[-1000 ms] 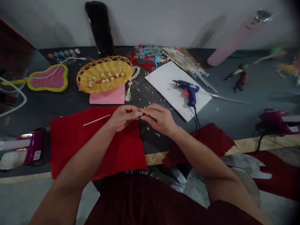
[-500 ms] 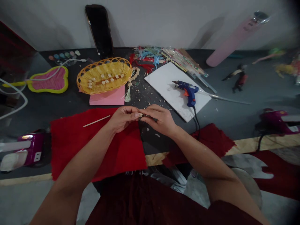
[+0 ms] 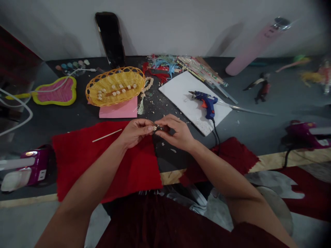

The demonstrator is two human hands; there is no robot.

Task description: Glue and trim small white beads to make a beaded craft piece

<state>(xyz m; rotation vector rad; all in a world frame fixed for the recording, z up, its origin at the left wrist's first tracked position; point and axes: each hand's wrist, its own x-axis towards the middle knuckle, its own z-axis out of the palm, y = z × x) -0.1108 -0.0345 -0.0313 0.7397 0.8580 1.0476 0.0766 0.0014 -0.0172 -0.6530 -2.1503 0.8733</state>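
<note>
The left hand [image 3: 136,132] pinches a small pale bead [image 3: 155,128] between thumb and forefinger. The right hand [image 3: 176,132] is closed tight against it from three o'clock, on what I cannot tell. The bead is at five o'clock from the basket [image 3: 115,86], and it's best worked low, wrists steadied on the cloth [image 3: 103,162].

I can't identify the tiny pale piece [image 3: 155,128] pinched between left hand [image 3: 134,133] and right hand [image 3: 176,133]: too small, mostly covered by fingertips. Purple device [image 3: 33,165] runs off the left edge. Toys [image 3: 317,74] far right are too blurred to read.
</note>
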